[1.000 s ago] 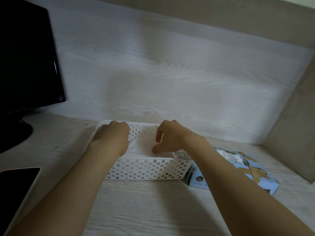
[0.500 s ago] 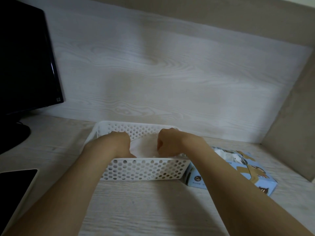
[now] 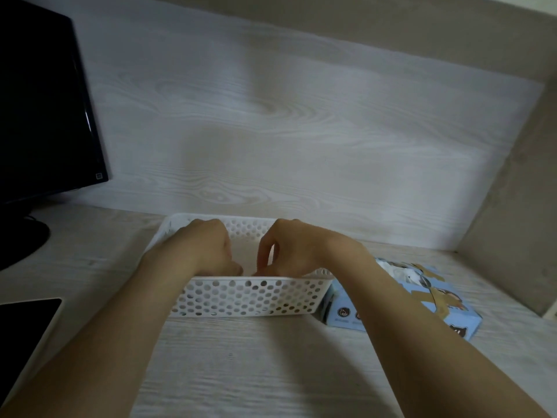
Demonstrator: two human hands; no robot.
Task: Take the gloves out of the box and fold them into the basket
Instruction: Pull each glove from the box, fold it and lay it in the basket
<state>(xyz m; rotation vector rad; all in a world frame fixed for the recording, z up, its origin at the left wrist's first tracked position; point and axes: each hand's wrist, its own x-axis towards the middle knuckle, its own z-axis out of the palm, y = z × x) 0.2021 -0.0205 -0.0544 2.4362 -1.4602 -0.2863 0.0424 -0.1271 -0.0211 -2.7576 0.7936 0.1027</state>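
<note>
we see both hands lowered into the white perforated basket (image 3: 250, 294), which sits on the pale wood-grain desk (image 3: 241, 363) close to the back panel (image 3: 271, 131). the left hand (image 3: 205, 251) comes in over the basket's left end, knuckles up, fingers curled down toward the floor of the basket. its fingertips are hidden behind the near wall, so we cannot tell whether it pinches or only presses. the right hand (image 3: 292, 251) is just beside it, apart by a narrow gap. its thumb and forefinger bend downward with a slit of light between them, and their tips come close together low at the near rim. the rim hides the very tips, so we cannot tell whether they nip anything.

between and under the hands lies a pale, thin glove (image 3: 245, 256) inside the basket, showing as a smooth whitish patch against the holes of the far wall. both hands appear to touch it.

the light blue box (image 3: 449, 312) lies on the desk just to the right of the basket, its near corner touching or almost touching the basket's right end. the right forearm crosses over part of it. crumpled white gloves (image 3: 394, 267) stick out of its top opening.

at the far left a dark monitor (image 3: 42, 101) stands on its base, and a dark-screened tablet (image 3: 27, 315) lies at the lower left edge of the desk, well apart from the basket.
</note>
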